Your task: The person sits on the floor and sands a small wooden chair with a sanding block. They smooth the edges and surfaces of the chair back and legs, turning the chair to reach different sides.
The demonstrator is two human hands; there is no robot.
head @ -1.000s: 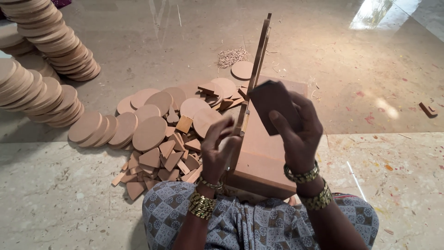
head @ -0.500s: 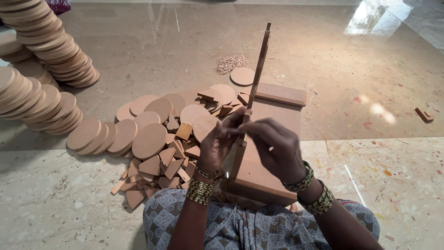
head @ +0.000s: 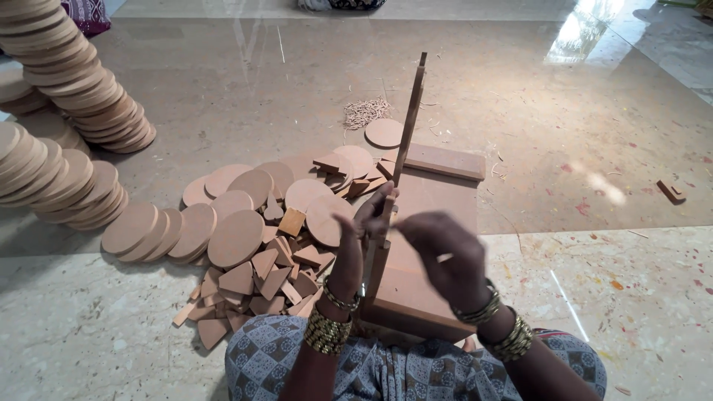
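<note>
A person sat on a polished stone floor [head: 564,134] with a low wooden board [head: 434,245] lying flat in front of their knees. From the near edge of that board a thin wooden upright blade [head: 407,141] rose, tilted slightly away.

The left hand [head: 364,230] was wrapped around the lower part of the blade, fingers [head: 377,200] curled against it and the thumb raised on the near side. The right hand [head: 445,256] hovered just beside it over the board, fingers bent inward with the back of the hand toward the viewer; I could not tell whether it gripped anything. The two hands sat near each other, not touching. Both wrists wore stacked gold-coloured bangles [head: 327,330].

To the left of the board lay a loose heap of flat round wooden discs [head: 236,238], overlapping one another on the floor. Nearer the person, against that heap, was a scatter of small angular wooden offcuts [head: 260,286], mostly triangles and wedges. A single disc [head: 385,133] lay apart beyond the board's far end, close to a small tuft of pale shavings [head: 362,113].

Along the left edge of the room, tall leaning stacks of finished discs [head: 67,82] stood well apart from the hands. A patterned blue-grey cloth [head: 267,364] covered the person's lap.
</note>
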